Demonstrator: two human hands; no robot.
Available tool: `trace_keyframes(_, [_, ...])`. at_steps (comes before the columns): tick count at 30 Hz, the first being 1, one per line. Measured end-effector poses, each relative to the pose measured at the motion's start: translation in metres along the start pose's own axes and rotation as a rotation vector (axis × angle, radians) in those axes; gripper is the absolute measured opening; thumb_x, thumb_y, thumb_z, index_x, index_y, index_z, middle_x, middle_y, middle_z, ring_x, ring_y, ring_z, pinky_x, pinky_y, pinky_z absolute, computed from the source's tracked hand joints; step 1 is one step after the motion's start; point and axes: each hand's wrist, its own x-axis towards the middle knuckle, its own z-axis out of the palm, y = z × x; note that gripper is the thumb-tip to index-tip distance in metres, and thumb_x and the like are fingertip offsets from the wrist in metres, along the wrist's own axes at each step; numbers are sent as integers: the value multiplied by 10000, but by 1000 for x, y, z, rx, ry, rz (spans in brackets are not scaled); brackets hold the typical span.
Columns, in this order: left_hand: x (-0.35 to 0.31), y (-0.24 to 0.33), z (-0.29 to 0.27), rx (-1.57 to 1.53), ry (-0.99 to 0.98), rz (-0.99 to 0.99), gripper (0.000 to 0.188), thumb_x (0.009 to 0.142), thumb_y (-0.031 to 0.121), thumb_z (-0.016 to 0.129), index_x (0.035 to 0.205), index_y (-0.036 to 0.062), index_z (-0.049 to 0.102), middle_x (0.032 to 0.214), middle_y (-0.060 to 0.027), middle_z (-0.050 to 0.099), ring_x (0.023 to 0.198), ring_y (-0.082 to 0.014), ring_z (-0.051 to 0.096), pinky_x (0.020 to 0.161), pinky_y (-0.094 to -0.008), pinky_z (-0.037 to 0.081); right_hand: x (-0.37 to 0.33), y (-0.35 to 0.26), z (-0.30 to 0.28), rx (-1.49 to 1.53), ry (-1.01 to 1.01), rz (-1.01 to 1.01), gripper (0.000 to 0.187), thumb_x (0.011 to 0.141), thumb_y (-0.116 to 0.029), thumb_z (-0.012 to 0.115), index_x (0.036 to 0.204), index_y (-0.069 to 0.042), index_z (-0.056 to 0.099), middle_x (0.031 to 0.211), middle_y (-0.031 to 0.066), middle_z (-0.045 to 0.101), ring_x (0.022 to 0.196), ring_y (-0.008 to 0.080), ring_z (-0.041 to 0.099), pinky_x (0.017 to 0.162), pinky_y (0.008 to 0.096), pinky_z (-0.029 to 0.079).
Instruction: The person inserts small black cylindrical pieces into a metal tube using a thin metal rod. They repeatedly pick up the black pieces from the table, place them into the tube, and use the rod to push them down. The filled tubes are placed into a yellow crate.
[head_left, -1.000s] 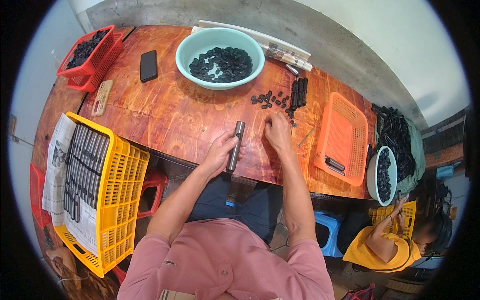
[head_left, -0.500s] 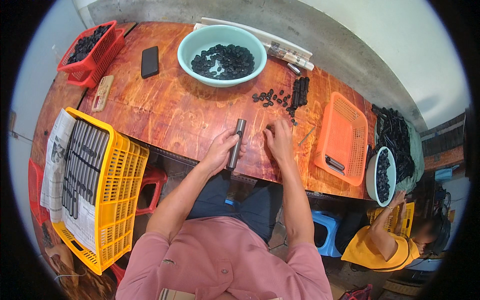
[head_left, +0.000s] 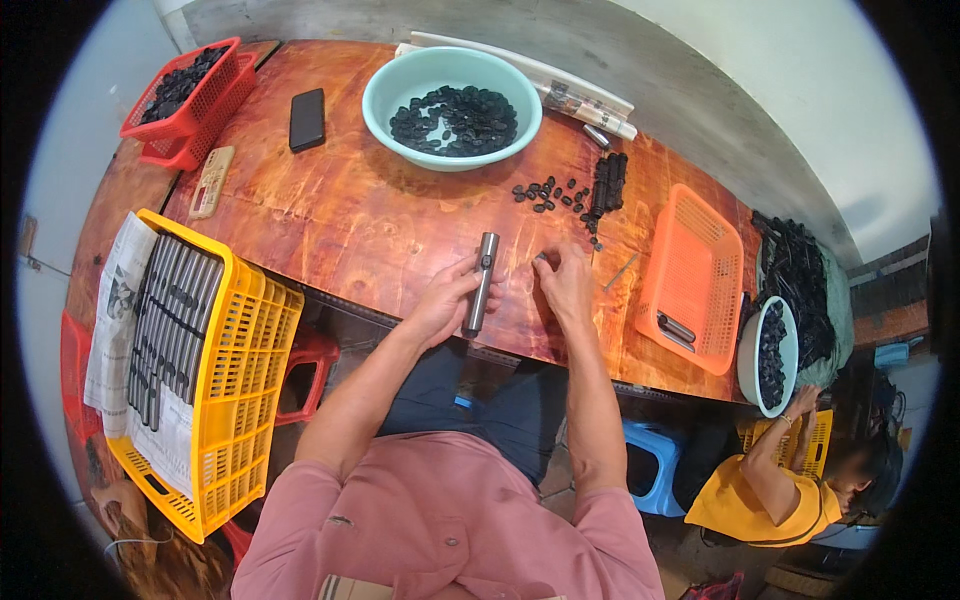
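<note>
My left hand [head_left: 447, 302] is closed around a grey metal tube [head_left: 480, 285], which stands nearly lengthwise away from me above the table's near edge. A dark oval spot shows on the tube near its upper end. To the right, my right hand [head_left: 568, 285] is bent into a pinch, with a small dark piece [head_left: 542, 257] between thumb and forefinger; its exact shape is too small to tell. Beyond that hand, loose black oval pieces [head_left: 543, 194] lie on the wooden table [head_left: 330, 215] beside a cluster of black sticks of such pieces [head_left: 607, 185].
A light-green basin [head_left: 452, 165] of black pieces stands at the back. An orange basket [head_left: 700, 285] holding a few tubes is on the right, near a thin rod [head_left: 620, 271]. At left, a yellow crate [head_left: 235, 400] holds rows of tubes. A co-worker [head_left: 765, 490] sits at right.
The tube has turned slightly in my left hand, so its upper end leans a little further right. My right hand stays almost in place, still pinched.
</note>
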Motion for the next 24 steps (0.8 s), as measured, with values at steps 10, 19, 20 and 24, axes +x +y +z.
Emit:
trace_keyframes(10, [-3, 3, 4, 39, 3, 6, 488, 1027, 138, 540, 1472, 11, 384, 1134, -127, 622, 959, -201, 645, 812, -335, 562, -5, -8, -2, 93, 28, -97, 237, 802, -126, 740, 1003, -8, 699, 935, 181, 649, 846, 335, 668, 762, 411, 528])
trace_keyframes(19, [-3, 2, 7, 29, -61, 54, 493, 1037, 106, 508, 1499, -6, 378, 1251, -85, 601, 999, -146, 632, 822, -298, 554, -26, -62, -2, 210, 9, -456, 201, 813, -48, 741, 1007, -15, 696, 913, 129, 656, 749, 265, 667, 666, 354, 534])
trace_keyframes(20, [-3, 1, 6, 34, -69, 59, 497, 1037, 103, 507, 1503, -6, 372, 1257, -85, 597, 1003, -145, 631, 822, -295, 554, -26, -62, -1, 174, 31, -487, 199, 812, -51, 741, 1003, -16, 696, 919, 134, 659, 758, 279, 672, 672, 362, 537])
trace_keyframes(24, [-2, -1, 2, 53, -86, 70, 504, 1037, 99, 505, 1510, -7, 366, 1287, -89, 580, 1021, -145, 624, 825, -294, 554, -29, -64, -2, 118, 65, -504, 191, 815, -58, 738, 998, -21, 698, 936, 128, 670, 791, 304, 679, 683, 378, 540])
